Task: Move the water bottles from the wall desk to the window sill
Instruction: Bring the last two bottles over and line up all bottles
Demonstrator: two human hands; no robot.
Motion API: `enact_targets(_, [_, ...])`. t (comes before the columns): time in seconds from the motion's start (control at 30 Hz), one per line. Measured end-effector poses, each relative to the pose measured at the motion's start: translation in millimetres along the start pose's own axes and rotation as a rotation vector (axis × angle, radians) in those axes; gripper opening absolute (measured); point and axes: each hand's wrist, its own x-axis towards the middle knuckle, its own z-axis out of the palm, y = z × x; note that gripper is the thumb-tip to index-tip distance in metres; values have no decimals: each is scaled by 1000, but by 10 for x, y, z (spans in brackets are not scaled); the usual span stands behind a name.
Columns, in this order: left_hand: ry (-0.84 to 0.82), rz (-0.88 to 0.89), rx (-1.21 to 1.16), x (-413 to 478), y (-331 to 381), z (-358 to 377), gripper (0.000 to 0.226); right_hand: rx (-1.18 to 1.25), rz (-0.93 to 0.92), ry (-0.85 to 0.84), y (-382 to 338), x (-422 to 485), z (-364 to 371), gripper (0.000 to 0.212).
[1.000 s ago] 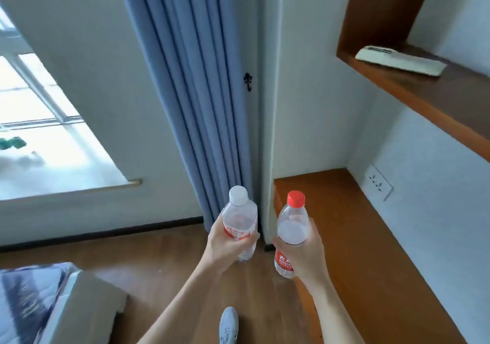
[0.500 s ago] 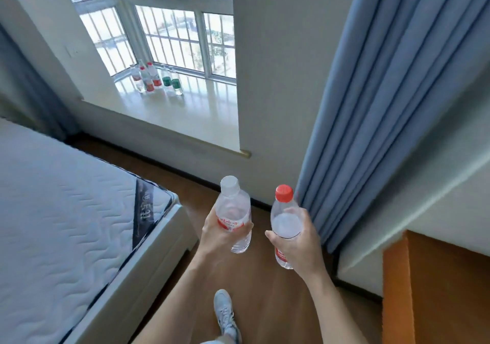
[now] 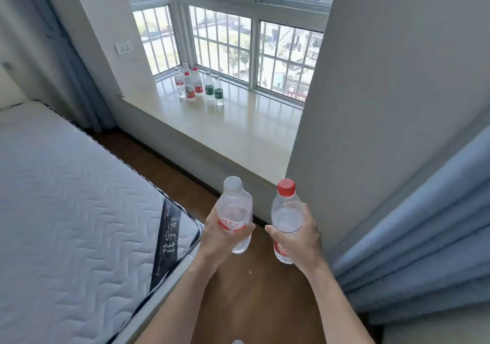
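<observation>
— How are you holding the two bottles?

— Your left hand [image 3: 224, 233] is wrapped around the white-capped bottle [image 3: 235, 211], and your right hand [image 3: 299, 235] is wrapped around the red-capped bottle [image 3: 286, 214]. Both bottles stand nearly upright, long axis vertical, caps pointing up and slightly away from you toward the window sill [image 3: 238, 134]. They sit side by side, near each other but not touching, over the wooden floor [image 3: 254, 290].

— How many bottles are already on the sill?

— Well ahead of your hands and a little to the left you have a cluster of bottles [image 3: 197, 85] standing upright by the glass. You can count about six: two with green labels on the right of the group, and four with red labels, at least two of those with red caps. They overlap, so the count at the back is unsure.

— Anything hidden or hard to read?

— Your fingers cover the middle of each held bottle, so both labels show only in part. The mattress [image 3: 66, 211] lies to the left of your left hand, cut by the frame edge; the blue curtain [image 3: 424, 237] hangs to the right of your right hand, also cut off.
</observation>
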Motion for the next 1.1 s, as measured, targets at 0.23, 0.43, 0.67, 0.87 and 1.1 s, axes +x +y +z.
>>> enact_targets(0.23, [86,-16,23,780,-14,-311,62,57,-28,-138,-167,745,604,62])
enact_targets(0.43, [177,-13,96,1469,-33,-466,59,67,-66,-241,-240,1448,1053,62])
enact_targets(0.67, [342,-35,199,2701,0,-529,69,81,-105,-363,-480,2778,1597,58])
enact_targets(0.87, [463,-54,207,3814,175,-581,66,65,-163,-493,-748,4014,2018,57])
enact_targets(1.1, [615,-121,141,4583,177,-902,59,115,-111,-627,-932,4875,2673,51])
